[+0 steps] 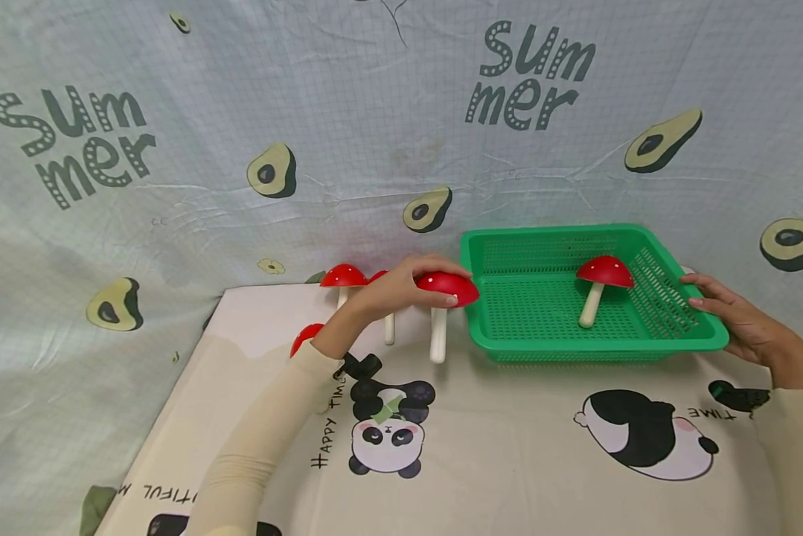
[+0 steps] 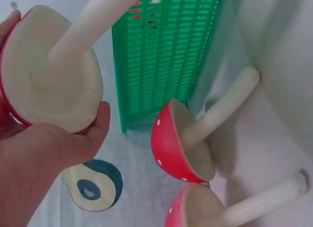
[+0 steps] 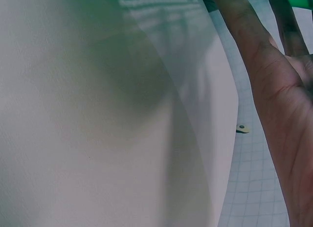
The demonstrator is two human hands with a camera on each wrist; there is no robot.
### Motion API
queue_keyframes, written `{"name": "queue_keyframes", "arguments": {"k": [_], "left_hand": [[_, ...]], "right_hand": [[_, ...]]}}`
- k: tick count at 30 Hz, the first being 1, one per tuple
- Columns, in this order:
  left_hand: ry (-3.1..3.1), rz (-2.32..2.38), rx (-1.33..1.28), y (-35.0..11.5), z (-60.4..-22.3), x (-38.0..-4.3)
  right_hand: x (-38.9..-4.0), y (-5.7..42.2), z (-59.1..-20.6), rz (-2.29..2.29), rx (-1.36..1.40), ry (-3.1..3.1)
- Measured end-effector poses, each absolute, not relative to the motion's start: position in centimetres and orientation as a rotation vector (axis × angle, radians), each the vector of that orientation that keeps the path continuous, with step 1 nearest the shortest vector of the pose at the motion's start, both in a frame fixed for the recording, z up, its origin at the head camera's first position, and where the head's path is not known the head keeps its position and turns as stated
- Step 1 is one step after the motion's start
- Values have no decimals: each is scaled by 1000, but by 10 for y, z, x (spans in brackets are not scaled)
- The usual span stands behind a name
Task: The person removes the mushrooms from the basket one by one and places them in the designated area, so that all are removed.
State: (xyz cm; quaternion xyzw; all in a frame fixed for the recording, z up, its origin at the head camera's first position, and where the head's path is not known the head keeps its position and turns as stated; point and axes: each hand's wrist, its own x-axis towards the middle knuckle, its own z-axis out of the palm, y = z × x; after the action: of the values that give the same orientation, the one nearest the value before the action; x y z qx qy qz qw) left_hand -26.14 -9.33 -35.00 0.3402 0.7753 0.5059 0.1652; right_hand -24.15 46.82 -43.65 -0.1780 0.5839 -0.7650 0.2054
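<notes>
My left hand (image 1: 401, 286) grips a toy mushroom (image 1: 437, 335) by its red, white-dotted cap. Its pale stem points down, just left of the green basket (image 1: 575, 345). The left wrist view shows the pale underside of that mushroom (image 2: 73, 107), with fingers and thumb around the cap's edge. At the basket's right end, my right hand (image 1: 743, 320) holds the rim, fingertips over the edge. Inside the basket one mushroom (image 1: 605, 272) leans with its stem toward me. In the right wrist view the hand (image 3: 279, 90) reaches up to the green plastic.
Behind my left hand stand more mushrooms, one with a red cap (image 1: 343, 275) and another partly hidden (image 1: 390, 330). One more red cap (image 1: 305, 336) shows beside my left forearm. The table (image 1: 508, 439) has a panda-print cover; a printed cloth (image 1: 347, 89) hangs behind it.
</notes>
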Motion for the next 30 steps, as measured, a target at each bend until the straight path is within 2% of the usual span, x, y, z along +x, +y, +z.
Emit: {"name": "queue_keyframes", "arguments": {"k": [16, 30], "left_hand": [[2233, 1448, 813, -119, -355, -254], [2302, 1402, 794, -136, -357, -246]], "right_hand": [[-242, 469, -436, -2137, -518, 1597], [-242, 469, -437, -2136, -501, 1628]]}}
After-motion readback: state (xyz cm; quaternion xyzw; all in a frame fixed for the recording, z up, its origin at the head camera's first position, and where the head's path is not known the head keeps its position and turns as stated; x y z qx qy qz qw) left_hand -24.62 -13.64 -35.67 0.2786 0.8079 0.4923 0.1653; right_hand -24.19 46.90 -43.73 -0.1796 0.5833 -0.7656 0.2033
